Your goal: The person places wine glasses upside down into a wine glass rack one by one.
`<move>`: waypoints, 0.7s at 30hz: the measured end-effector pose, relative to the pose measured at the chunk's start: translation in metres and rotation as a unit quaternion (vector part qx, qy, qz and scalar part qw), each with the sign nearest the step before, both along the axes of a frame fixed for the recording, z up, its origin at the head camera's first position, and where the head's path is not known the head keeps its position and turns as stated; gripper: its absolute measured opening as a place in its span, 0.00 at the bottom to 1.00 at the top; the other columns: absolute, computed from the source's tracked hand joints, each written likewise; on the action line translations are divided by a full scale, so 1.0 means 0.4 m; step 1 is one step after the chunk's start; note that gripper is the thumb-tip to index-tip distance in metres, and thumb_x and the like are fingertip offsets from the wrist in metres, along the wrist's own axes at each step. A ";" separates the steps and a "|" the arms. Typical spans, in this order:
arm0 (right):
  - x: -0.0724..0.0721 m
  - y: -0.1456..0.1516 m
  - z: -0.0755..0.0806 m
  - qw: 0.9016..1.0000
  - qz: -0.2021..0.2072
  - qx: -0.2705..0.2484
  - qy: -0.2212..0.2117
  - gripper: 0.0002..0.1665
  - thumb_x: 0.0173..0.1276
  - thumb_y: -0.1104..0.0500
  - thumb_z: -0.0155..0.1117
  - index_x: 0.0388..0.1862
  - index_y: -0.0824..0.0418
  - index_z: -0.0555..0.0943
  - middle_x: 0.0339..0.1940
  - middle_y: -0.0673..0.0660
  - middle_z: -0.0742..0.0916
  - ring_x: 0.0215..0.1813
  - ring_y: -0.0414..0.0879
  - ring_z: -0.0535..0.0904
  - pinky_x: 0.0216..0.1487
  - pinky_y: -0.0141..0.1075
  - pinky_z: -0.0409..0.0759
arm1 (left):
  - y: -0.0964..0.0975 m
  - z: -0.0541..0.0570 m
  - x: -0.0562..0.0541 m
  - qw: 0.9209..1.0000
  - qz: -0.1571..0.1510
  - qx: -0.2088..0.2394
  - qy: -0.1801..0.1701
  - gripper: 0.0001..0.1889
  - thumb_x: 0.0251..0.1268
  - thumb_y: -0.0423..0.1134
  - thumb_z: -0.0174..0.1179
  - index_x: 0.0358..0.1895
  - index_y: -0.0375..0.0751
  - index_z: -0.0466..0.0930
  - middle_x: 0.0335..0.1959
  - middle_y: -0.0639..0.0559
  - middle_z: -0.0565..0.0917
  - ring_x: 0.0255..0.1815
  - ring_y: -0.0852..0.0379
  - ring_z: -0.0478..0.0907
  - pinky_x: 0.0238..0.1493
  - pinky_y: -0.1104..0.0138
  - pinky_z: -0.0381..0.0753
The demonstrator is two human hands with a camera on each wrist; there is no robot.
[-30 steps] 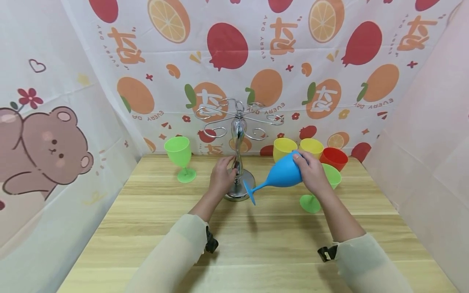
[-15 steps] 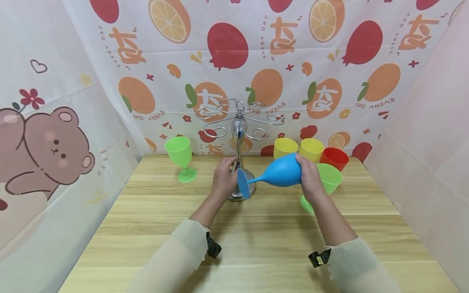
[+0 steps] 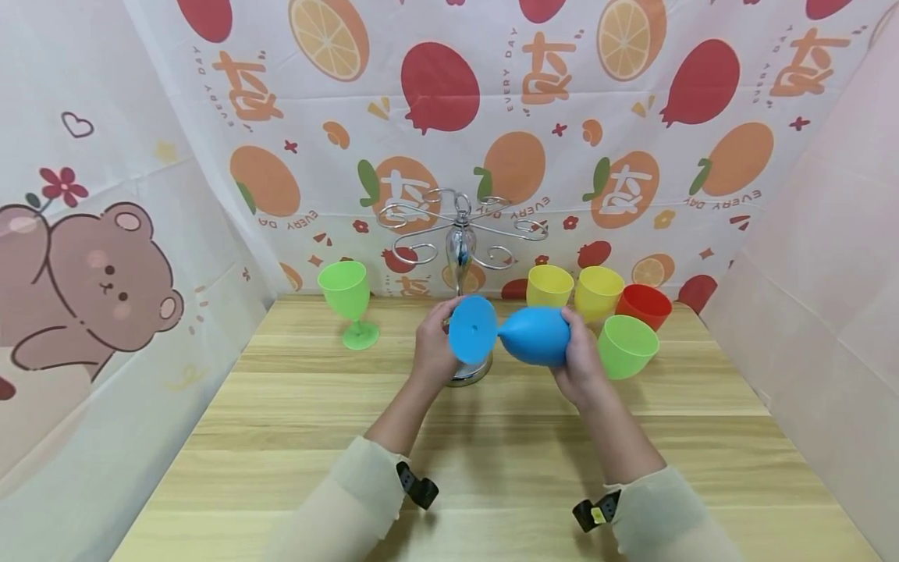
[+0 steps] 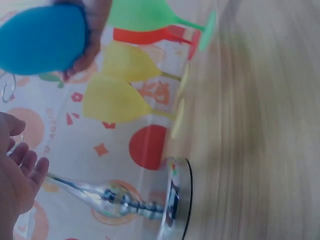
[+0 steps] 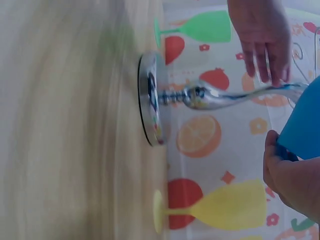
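My right hand (image 3: 579, 363) grips a blue plastic goblet (image 3: 534, 336) by its bowl, near the rim. The goblet lies sideways in the air, its round foot pointing left and turned toward the head camera. Beside that foot is my left hand (image 3: 433, 347), partly covered by it in the head view. In the right wrist view the left hand's fingers (image 5: 262, 57) extend loosely near the pole of a chrome stand (image 5: 215, 96), holding nothing. Curled wire arms spread from the stand's top (image 3: 461, 222); the foot and left hand hide part of its lower pole.
A green goblet (image 3: 347, 293) stands upright at the back left. Grouped at the back right are two yellow goblets (image 3: 550, 285), a red goblet (image 3: 644, 306) and another green goblet (image 3: 627, 347). Behind the wooden table (image 3: 492, 499) hangs a fruit-print cloth (image 3: 562, 172).
My right hand has come slightly left and down, turning the blue goblet. Its foot has risen and swung to face the head camera. The left hand has shifted slightly right.
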State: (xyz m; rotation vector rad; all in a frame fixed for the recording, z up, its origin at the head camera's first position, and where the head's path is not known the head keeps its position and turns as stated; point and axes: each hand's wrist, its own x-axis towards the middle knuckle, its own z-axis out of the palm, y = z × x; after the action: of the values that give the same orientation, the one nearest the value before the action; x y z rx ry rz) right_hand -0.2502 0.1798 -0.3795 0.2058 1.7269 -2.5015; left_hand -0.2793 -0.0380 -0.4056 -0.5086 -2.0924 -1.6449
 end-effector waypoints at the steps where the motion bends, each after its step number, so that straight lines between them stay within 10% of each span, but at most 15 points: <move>1: 0.000 -0.005 -0.004 1.000 0.000 -0.015 -0.007 0.39 0.76 0.38 0.42 0.78 0.50 0.44 0.71 0.55 0.58 0.69 0.56 0.56 0.70 0.50 0.62 | 0.002 0.003 0.005 1.000 0.000 0.002 0.008 0.20 0.62 0.29 0.65 0.59 0.35 0.79 0.55 0.42 0.81 0.58 0.47 0.78 0.56 0.55 0.81; 14: 0.000 -0.061 -0.021 0.993 0.014 -0.108 -0.055 0.38 0.71 0.32 0.48 0.73 0.45 0.52 0.69 0.57 0.63 0.66 0.56 0.63 0.63 0.47 0.72 | 0.017 0.017 0.051 0.999 -0.022 0.024 -0.007 0.16 0.63 0.33 0.64 0.54 0.40 0.81 0.50 0.48 0.83 0.50 0.53 0.81 0.49 0.60 0.85; 21: 0.006 -0.073 -0.022 0.991 0.027 -0.113 -0.068 0.37 0.72 0.32 0.46 0.73 0.43 0.53 0.70 0.58 0.63 0.66 0.57 0.64 0.62 0.48 0.75 | 0.022 0.053 0.111 0.993 -0.054 0.056 0.084 0.15 0.62 0.23 0.53 0.52 0.27 0.78 0.47 0.35 0.82 0.47 0.57 0.80 0.50 0.64 0.84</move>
State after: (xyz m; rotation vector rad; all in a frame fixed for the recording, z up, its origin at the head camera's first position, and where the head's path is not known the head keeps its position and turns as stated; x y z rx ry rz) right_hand -0.2476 0.1505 -0.3883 0.2982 1.3690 -2.5509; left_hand -0.2347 -0.0291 -0.3842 -0.7078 -1.8692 -1.7055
